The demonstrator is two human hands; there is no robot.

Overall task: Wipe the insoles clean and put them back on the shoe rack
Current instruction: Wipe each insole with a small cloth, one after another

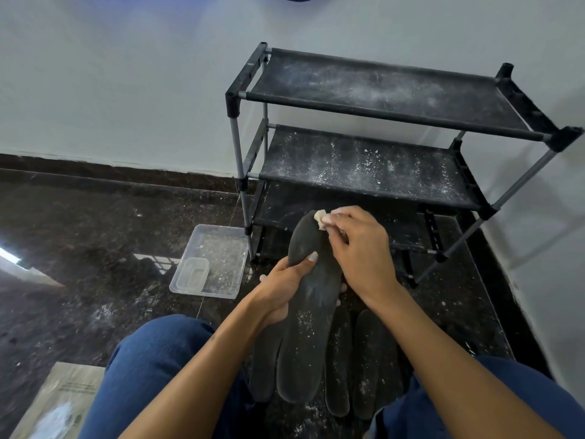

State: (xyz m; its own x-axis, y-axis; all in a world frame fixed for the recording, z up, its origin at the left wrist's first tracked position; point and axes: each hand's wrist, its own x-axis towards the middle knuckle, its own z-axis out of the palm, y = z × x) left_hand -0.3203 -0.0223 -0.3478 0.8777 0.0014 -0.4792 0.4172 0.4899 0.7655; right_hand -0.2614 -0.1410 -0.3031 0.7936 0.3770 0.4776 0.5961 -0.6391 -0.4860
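My left hand (281, 286) grips a dark grey insole (308, 312) at its middle, thumb on top, toe end pointing away from me. My right hand (357, 248) pinches a small pale cloth (320, 219) and presses it on the insole's toe end. Several more dark insoles (367, 359) lie on the floor under it, between my knees. The black shoe rack (380, 99) stands just beyond, its three fabric shelves dusted with white powder and holding nothing.
A clear plastic tray (218, 248) with a smaller clear box (193, 274) in it sits on the dark floor left of the rack. A paper bag (60, 400) lies at the lower left. White walls stand behind and right of the rack.
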